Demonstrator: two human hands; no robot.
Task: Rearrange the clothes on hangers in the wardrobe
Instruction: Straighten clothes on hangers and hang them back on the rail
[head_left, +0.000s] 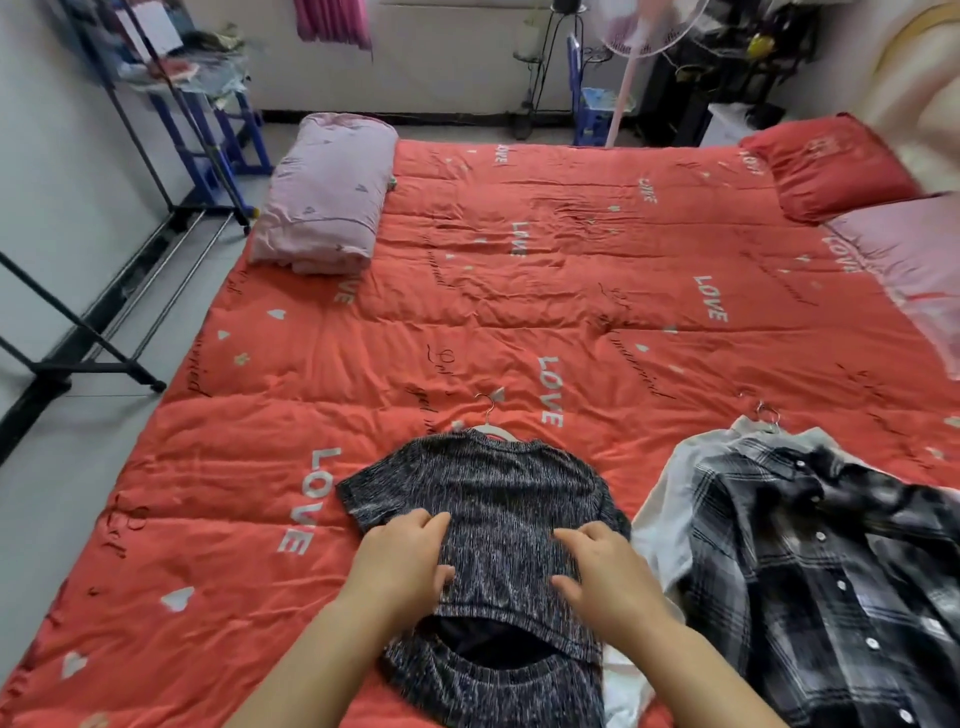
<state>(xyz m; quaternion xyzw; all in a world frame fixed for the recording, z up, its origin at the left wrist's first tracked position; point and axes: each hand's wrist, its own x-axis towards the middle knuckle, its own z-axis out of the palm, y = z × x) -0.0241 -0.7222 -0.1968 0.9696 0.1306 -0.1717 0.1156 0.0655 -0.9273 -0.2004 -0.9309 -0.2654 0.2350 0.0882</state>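
A dark speckled T-shirt (498, 488) lies flat on the red quilt (519, 291), on a white hanger (488, 423) whose hook pokes out of the collar. My left hand (402, 564) and my right hand (605, 574) both rest on the shirt's lower part with fingers spread and slightly bent, pressing the cloth. Below them lies a second dark speckled garment (488, 686). To the right a black-and-white plaid shirt (831, 561) lies over a white garment (670, 499), with metal hanger hooks (768, 415) at its collar.
A black clothes rack (104, 332) stands along the left wall, with no clothes on its visible rails. A folded pink blanket (327, 192) and a red pillow (831, 166) lie on the bed. A standing fan (631, 62) and a blue shelf (208, 119) stand at the far wall.
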